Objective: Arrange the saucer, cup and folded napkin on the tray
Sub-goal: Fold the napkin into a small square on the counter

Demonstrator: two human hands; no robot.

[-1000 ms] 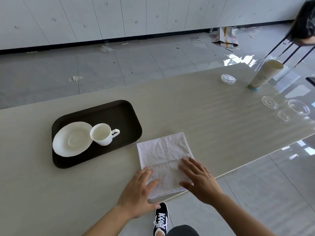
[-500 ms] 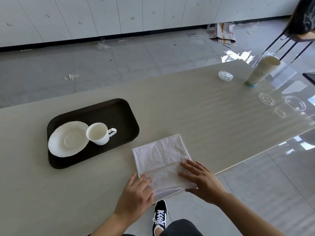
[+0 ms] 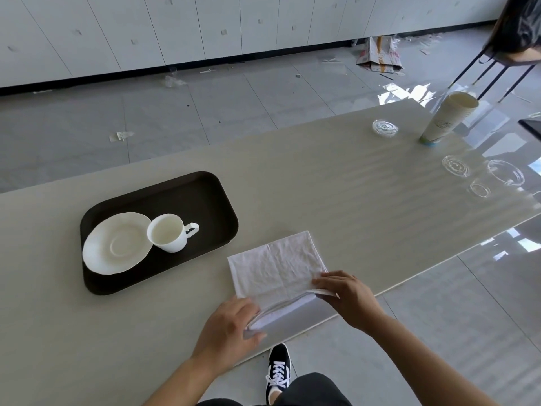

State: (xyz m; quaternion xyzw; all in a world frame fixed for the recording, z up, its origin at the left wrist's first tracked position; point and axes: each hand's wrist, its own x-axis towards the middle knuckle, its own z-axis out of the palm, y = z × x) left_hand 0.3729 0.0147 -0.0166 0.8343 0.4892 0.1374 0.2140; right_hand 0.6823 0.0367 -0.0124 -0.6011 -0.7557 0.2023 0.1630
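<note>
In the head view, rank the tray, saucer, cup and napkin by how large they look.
1. tray, clearly largest.
2. napkin, though its near edge is lifted by the hands, so its full extent is unclear.
3. saucer, looking somewhat smaller than the napkin.
4. cup, smallest.

No legible text, only blurred print on the paper cup (image 3: 448,118).

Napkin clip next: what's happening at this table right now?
A person is folding the white napkin on the table; left hand and right hand each pinch its near edge, lifted and curling over. The saucer and cup already sit side by side on the dark tray.
</note>
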